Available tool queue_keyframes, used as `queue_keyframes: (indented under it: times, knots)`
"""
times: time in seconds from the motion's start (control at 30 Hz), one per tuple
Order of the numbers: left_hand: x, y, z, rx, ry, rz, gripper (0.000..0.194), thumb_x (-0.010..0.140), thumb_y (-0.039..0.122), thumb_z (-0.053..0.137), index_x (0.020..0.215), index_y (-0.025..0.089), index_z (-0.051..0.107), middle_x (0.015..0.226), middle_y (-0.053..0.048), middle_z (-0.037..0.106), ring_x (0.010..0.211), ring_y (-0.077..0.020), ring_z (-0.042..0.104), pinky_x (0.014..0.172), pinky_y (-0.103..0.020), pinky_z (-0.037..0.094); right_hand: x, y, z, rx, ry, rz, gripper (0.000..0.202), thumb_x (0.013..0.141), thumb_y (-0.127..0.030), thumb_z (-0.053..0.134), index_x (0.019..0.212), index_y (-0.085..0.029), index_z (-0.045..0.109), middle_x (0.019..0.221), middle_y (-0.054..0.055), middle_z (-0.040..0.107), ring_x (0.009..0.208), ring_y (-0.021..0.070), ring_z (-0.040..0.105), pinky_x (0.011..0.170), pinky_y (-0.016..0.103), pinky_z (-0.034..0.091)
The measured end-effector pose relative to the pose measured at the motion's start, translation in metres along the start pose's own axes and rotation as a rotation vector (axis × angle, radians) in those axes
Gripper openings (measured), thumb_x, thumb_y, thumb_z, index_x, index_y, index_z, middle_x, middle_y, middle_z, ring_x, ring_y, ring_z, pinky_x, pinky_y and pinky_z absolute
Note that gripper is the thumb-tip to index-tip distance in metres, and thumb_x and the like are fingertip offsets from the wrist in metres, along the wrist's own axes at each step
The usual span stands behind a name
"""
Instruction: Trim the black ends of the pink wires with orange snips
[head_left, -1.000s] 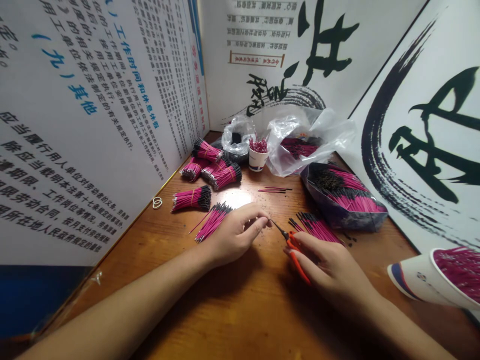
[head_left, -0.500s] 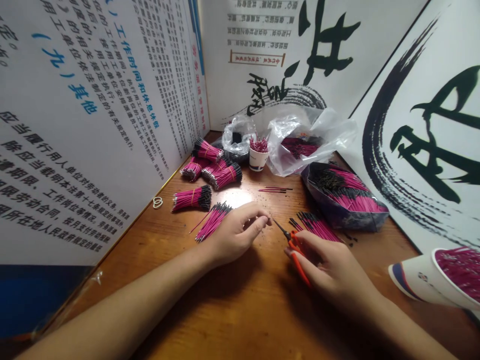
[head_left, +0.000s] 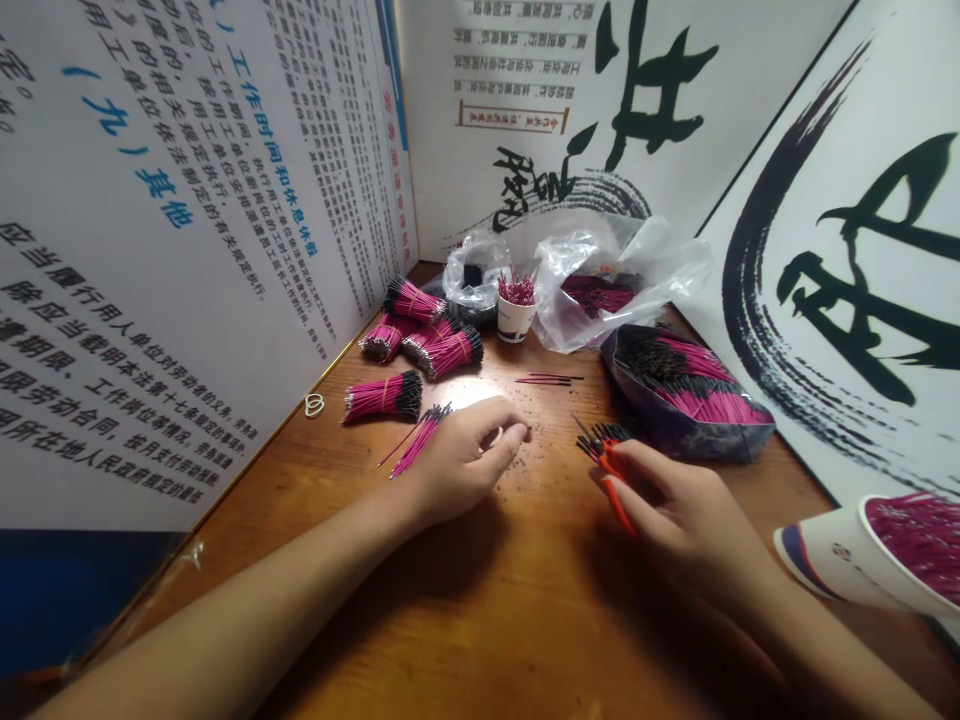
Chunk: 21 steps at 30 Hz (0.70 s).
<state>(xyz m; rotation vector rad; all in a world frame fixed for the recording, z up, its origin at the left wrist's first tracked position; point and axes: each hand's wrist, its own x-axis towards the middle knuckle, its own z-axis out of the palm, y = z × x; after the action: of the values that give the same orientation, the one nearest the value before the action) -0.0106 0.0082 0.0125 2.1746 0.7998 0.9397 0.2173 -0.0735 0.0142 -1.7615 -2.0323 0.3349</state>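
My left hand [head_left: 474, 452] is closed, thumb pressed towards the curled fingers; whatever it may pinch is hidden. Beneath its left side lies a loose pile of pink wires with black ends [head_left: 417, 442], partly covered by the hand. Orange-handled scissors [head_left: 613, 488] are gripped in my right hand [head_left: 679, 505], their thin blades pointing up and left. Those blades are over another pile of black-tipped pink wires [head_left: 592, 442], which the right hand largely covers. The two hands are apart above the table.
Rubber-banded wire bundles [head_left: 382, 395] stand at the left, beside rubber bands [head_left: 313, 405]. At the back are an upright paper cup [head_left: 516, 318] of wires and clear plastic bags [head_left: 570, 315]. A dark bag [head_left: 697, 440] and a tilted paper cup [head_left: 825, 550] full of wires flank the right.
My right hand has moved the scissors right and slightly up, away from my left fingertips. The left hand has shifted slightly left.
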Motion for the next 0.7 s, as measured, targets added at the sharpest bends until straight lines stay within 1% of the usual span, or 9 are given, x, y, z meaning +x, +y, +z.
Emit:
queue_keyframes:
  times: [0.1,0.2,0.3,0.4,0.47,0.53,0.63,0.67,0.7]
  knots:
    - [0.004,-0.002,-0.011,0.2,0.046,-0.046,0.018,0.092,0.023,0.045,0.079,0.017,0.056,0.07,0.0,0.055,0.065,-0.0128,0.048,0.062,-0.026,0.035,0.007,0.012,-0.005,-0.18,0.045,0.086,0.022,0.087,-0.042,0.05,0.079,-0.023,0.058,0.063,-0.002,0.063,0.055,0.0161,0.056,0.052,0.026,0.036]
    - [0.008,-0.006,-0.022,0.39,0.028,-0.203,0.014,0.09,0.023,0.046,0.079,0.018,0.054,0.07,0.0,0.058,0.062,-0.0133,0.05,0.058,-0.027,0.031,0.011,0.023,-0.007,-0.29,0.033,0.133,0.019,0.083,-0.041,0.052,0.078,-0.024,0.059,0.07,0.0,0.067,0.061,0.0185,0.061,0.052,0.026,0.035]
    - [0.01,-0.011,-0.03,0.573,-0.016,-0.319,0.014,0.088,0.025,0.047,0.075,0.019,0.052,0.071,-0.001,0.061,0.064,-0.0158,0.052,0.056,-0.028,0.027,0.012,0.027,-0.005,-0.309,0.0,0.139,0.019,0.083,-0.04,0.053,0.079,-0.024,0.061,0.074,0.0,0.069,0.066,0.0197,0.064,0.053,0.026,0.036]
    - [0.009,-0.014,-0.032,0.646,-0.051,-0.334,0.016,0.088,0.026,0.046,0.074,0.019,0.052,0.074,-0.002,0.062,0.067,-0.0172,0.053,0.055,-0.029,0.025,0.011,0.025,-0.003,-0.271,-0.004,0.106,0.018,0.083,-0.038,0.052,0.08,-0.023,0.062,0.074,0.001,0.069,0.064,0.0188,0.063,0.053,0.026,0.037]
    - [0.008,-0.014,-0.031,0.609,-0.032,-0.303,0.016,0.089,0.026,0.046,0.075,0.019,0.052,0.073,-0.002,0.06,0.065,-0.016,0.052,0.056,-0.028,0.026,0.01,0.02,-0.001,-0.227,0.003,0.061,0.016,0.084,-0.036,0.052,0.08,-0.023,0.061,0.072,0.001,0.068,0.062,0.0178,0.061,0.054,0.026,0.039]
    - [0.007,-0.01,-0.028,0.504,-0.018,-0.216,0.016,0.09,0.025,0.045,0.076,0.018,0.051,0.07,0.0,0.057,0.063,-0.014,0.049,0.056,-0.027,0.028,0.009,0.015,0.0,-0.162,0.005,0.011,0.016,0.085,-0.035,0.052,0.082,-0.022,0.061,0.072,0.001,0.067,0.062,0.0171,0.06,0.055,0.026,0.04]
    - [0.004,-0.003,-0.018,0.223,-0.001,-0.016,0.015,0.091,0.024,0.047,0.078,0.017,0.051,0.07,0.001,0.052,0.062,-0.0116,0.045,0.057,-0.024,0.033,0.003,0.005,0.003,-0.017,0.042,-0.072,0.016,0.089,-0.034,0.051,0.087,-0.021,0.059,0.074,0.002,0.067,0.062,0.016,0.06,0.056,0.025,0.043]
    - [0.003,-0.001,-0.013,0.119,0.018,0.033,0.014,0.092,0.024,0.048,0.081,0.017,0.052,0.072,0.001,0.051,0.063,-0.0112,0.044,0.058,-0.024,0.034,0.0,0.001,0.003,0.033,0.063,-0.104,0.015,0.091,-0.033,0.05,0.088,-0.021,0.059,0.074,0.003,0.067,0.062,0.0155,0.06,0.056,0.025,0.044]
    - [0.002,0.001,-0.009,0.035,0.03,0.051,0.013,0.092,0.024,0.049,0.082,0.017,0.053,0.072,0.001,0.051,0.063,-0.0106,0.044,0.058,-0.023,0.035,-0.002,-0.002,0.004,0.074,0.093,-0.135,0.015,0.092,-0.033,0.049,0.088,-0.021,0.058,0.071,0.002,0.065,0.06,0.0147,0.059,0.056,0.024,0.044]
